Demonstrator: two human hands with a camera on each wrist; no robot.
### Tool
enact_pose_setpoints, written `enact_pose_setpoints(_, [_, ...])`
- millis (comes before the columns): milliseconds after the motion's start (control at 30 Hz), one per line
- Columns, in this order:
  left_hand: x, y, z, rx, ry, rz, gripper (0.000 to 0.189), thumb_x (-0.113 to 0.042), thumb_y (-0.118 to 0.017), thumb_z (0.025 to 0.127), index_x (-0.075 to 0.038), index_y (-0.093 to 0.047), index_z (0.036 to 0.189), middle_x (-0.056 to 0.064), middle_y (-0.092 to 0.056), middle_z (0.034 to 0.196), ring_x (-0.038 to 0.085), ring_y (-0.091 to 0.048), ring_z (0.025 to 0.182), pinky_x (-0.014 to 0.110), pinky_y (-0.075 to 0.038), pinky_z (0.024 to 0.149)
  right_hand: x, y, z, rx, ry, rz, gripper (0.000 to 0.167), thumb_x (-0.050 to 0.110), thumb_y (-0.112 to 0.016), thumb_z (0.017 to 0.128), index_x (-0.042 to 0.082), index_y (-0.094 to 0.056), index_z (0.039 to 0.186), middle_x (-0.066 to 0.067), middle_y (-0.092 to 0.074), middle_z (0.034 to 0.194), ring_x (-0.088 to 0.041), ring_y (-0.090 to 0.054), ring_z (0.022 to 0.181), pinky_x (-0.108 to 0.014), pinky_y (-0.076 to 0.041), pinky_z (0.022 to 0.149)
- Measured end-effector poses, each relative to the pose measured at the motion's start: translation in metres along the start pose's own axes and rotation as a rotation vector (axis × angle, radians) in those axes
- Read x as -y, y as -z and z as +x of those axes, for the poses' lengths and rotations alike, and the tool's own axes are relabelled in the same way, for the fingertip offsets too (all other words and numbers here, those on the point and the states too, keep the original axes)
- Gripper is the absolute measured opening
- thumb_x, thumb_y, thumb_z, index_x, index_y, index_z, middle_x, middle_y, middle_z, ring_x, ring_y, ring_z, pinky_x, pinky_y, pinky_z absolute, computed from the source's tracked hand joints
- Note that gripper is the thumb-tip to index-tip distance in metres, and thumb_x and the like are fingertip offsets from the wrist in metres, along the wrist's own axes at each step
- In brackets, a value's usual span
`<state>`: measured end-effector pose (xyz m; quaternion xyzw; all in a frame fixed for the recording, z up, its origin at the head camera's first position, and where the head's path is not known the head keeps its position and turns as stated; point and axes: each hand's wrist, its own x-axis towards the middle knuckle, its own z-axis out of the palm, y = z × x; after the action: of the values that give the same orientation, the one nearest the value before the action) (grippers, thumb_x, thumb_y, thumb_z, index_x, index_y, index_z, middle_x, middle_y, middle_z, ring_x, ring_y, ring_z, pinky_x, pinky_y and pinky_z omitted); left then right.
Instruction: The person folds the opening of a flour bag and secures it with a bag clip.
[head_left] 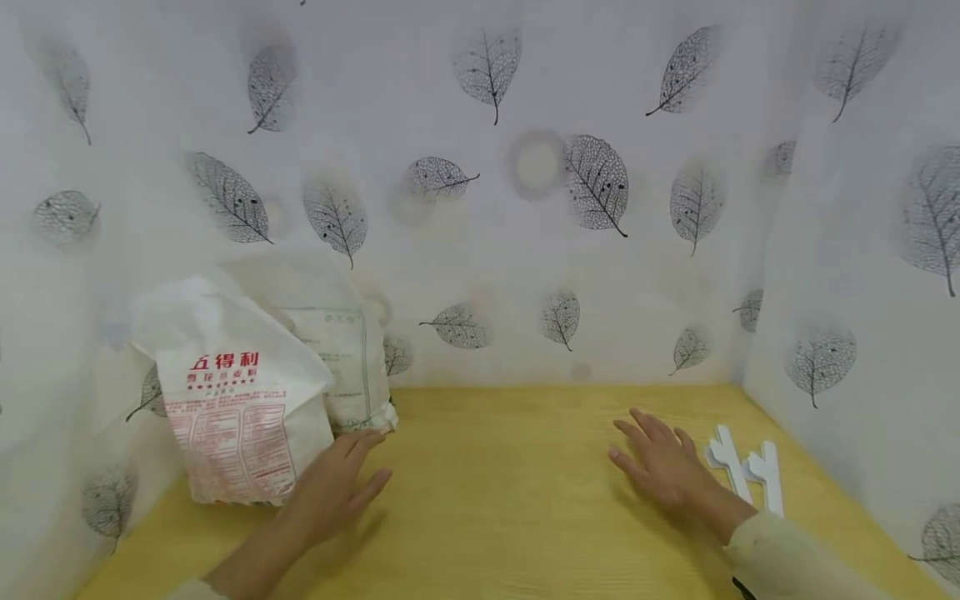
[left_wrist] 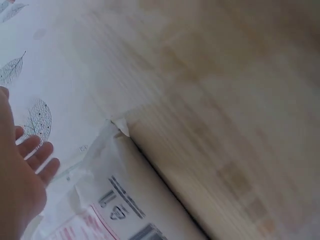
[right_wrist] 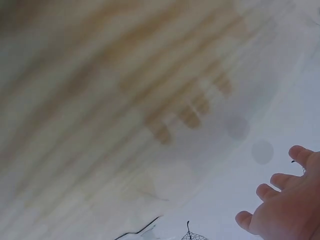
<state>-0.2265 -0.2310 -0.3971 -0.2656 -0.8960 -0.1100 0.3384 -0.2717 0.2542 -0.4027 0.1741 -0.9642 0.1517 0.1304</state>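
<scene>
A white flour bag (head_left: 240, 417) with red print leans at the left of the table. Behind it stands a second pale bag (head_left: 341, 354) with green print. My left hand (head_left: 333, 483) is beside the lower right side of the front bag, fingers extended and holding nothing; whether it touches the bag, I cannot tell. In the left wrist view, the bag's printed side (left_wrist: 127, 197) lies to the right of the hand (left_wrist: 25, 175). Over the right part of the table, my right hand (head_left: 663, 467) spreads its fingers and holds nothing. Its fingers also show in the right wrist view.
Two white plastic pieces (head_left: 767, 475), each a long bar with a rounded side part, lie just right of my right hand. The yellow wood-grain table (head_left: 502, 483) meets a white leaf-patterned backdrop (head_left: 510, 250) at the back and sides.
</scene>
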Motion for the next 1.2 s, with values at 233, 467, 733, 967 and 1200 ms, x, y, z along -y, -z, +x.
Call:
enact_pose_setpoints(233, [0.001,0.014,-0.029,-0.134,-0.073,-0.117,0.034,-0.016,-0.077,0.085,-0.007,-0.067,0.116,0.004,-0.068,0.115,0.016,-0.066,0.096,0.019,-0.05,0.086,0.006,-0.012,-0.009,0.001,0.009,0.025,0.057,0.049,-0.049,0.102,0.009,-0.051,0.143,-0.023,-0.039,0.155,-0.048,-0.037,0.139,-0.073,-0.02,0.106])
enact_pose_setpoints(467, [0.02,0.034,-0.037,-0.306,-0.085,-0.065,0.04,-0.038,-0.05,0.103,-0.003,-0.068,0.106,0.005,-0.068,0.102,0.016,-0.062,0.08,0.024,-0.048,0.071,0.016,-0.013,0.002,0.02,0.031,0.067,0.056,0.047,-0.046,0.104,0.008,-0.051,0.143,-0.023,-0.038,0.155,-0.046,-0.038,0.139,-0.072,-0.022,0.106])
enact_pose_setpoints(733, [0.043,0.053,-0.04,-0.365,-0.064,0.006,0.05,-0.041,-0.045,0.103,0.003,-0.067,0.099,0.014,-0.068,0.096,0.025,-0.062,0.08,0.017,-0.041,0.088,0.039,-0.012,0.022,0.026,0.088,0.091,0.056,0.045,-0.048,0.103,0.008,-0.05,0.144,-0.021,-0.037,0.157,-0.044,-0.037,0.141,-0.071,-0.02,0.109])
enact_pose_setpoints(967, [0.054,0.063,-0.048,-0.369,-0.076,0.075,0.048,-0.038,-0.047,0.101,0.006,-0.068,0.098,0.017,-0.069,0.095,0.031,-0.063,0.081,0.022,-0.04,0.088,0.06,-0.015,0.028,0.061,0.114,0.128,0.058,0.047,-0.05,0.102,0.009,-0.048,0.146,-0.02,-0.034,0.158,-0.042,-0.033,0.144,-0.071,-0.015,0.112])
enact_pose_setpoints(1200, [0.066,0.08,-0.063,-0.285,0.027,0.175,0.054,-0.041,-0.043,0.1,0.009,-0.065,0.1,0.021,-0.065,0.095,0.034,-0.06,0.088,0.005,-0.022,0.102,0.081,-0.022,0.038,0.065,0.163,0.105,0.057,0.047,-0.051,0.102,0.01,-0.048,0.146,-0.019,-0.035,0.158,-0.039,-0.034,0.144,-0.07,-0.019,0.112])
